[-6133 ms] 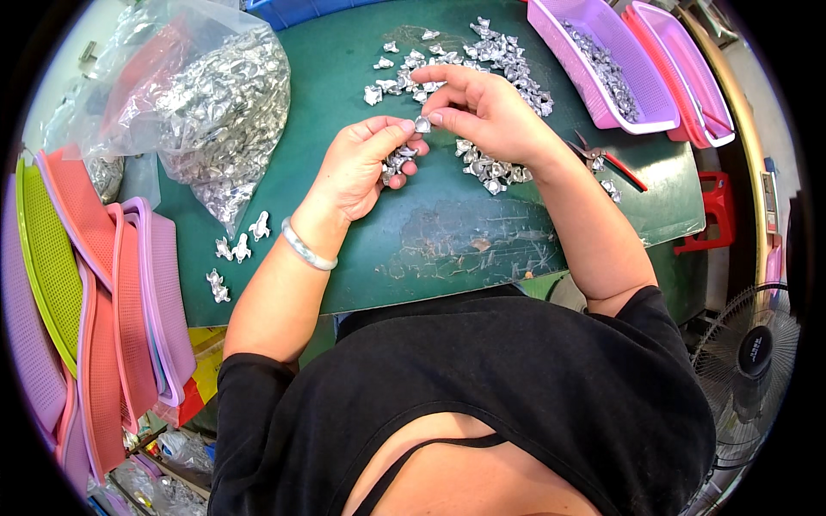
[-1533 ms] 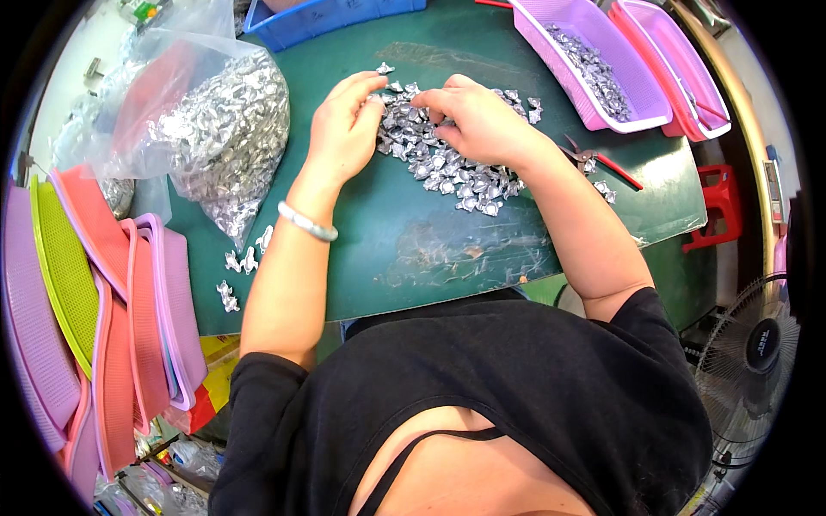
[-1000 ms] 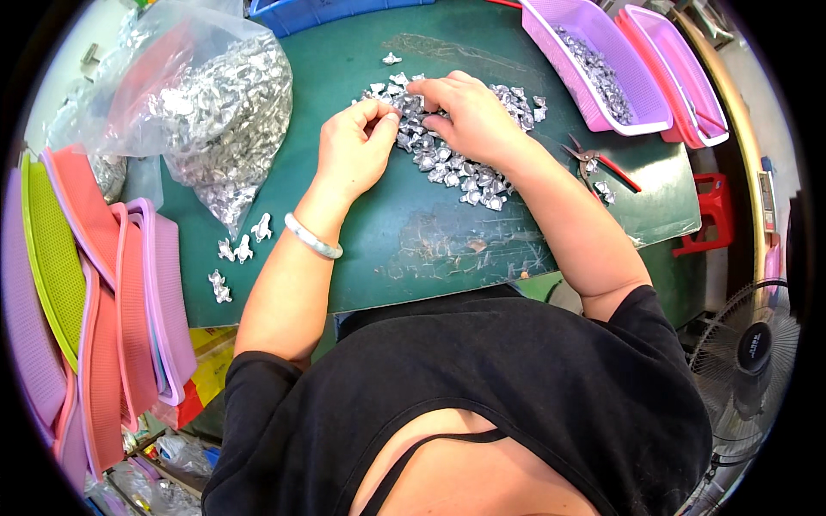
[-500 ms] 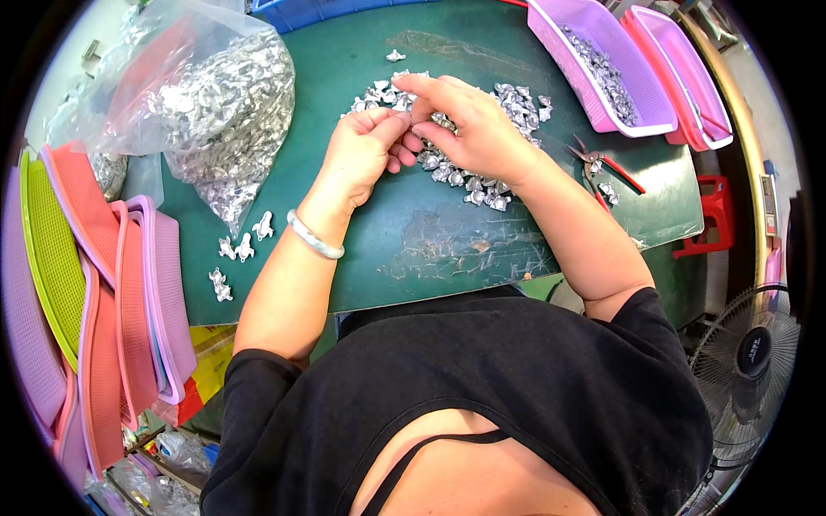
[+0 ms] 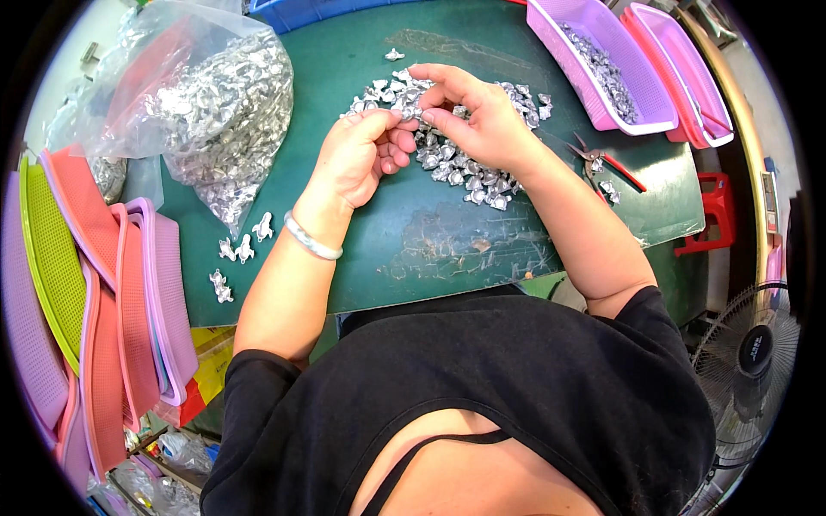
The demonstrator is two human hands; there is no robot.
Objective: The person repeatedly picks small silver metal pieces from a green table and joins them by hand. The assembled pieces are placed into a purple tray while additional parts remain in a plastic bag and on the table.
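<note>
My left hand [image 5: 361, 155] is closed, its thumb and index finger pinching a small silver metal casting [image 5: 408, 112] above the pile. Just to the right, my right hand [image 5: 482, 120] has its thumb and fingers apart; the thumb tip is close to the held casting, and whether it touches cannot be made out. Under and behind both hands spreads a pile of silver castings [image 5: 469, 169] on the green tabletop [image 5: 370, 258]. My right hand covers part of that pile. One casting [image 5: 394, 54] lies alone beyond it.
A clear plastic bag [image 5: 228, 112] full of castings stands at left, with several loose castings [image 5: 244, 248] near it. Red-handled cutters [image 5: 615, 168] lie right. A purple basket [image 5: 645, 116] holds more castings. Stacked baskets [image 5: 103, 361] stand left; a fan [image 5: 744, 370] stands lower right.
My right hand's fingers have spread away from the left fingertips and moved slightly right. The left hand has shifted a little and keeps its pinch.
</note>
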